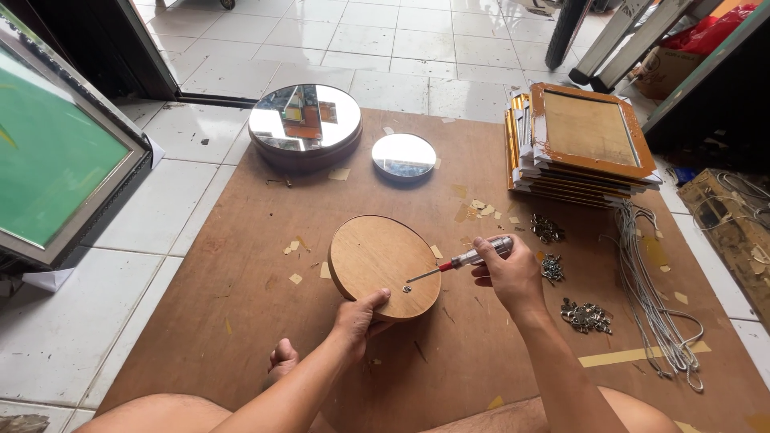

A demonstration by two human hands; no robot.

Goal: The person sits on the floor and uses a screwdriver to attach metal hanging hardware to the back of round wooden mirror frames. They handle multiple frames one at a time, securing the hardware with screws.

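A round wooden disc lies back-side up on a brown board on the floor. My left hand grips the disc's near edge. My right hand holds a screwdriver with a clear and red handle, its tip pointing left and down at a small metal fitting on the disc.
Two round mirrors, one large and one small, lie at the board's far side. A stack of gold-edged frames sits far right. Small metal hangers and a bundle of grey cord lie to the right. A large framed green panel leans at left.
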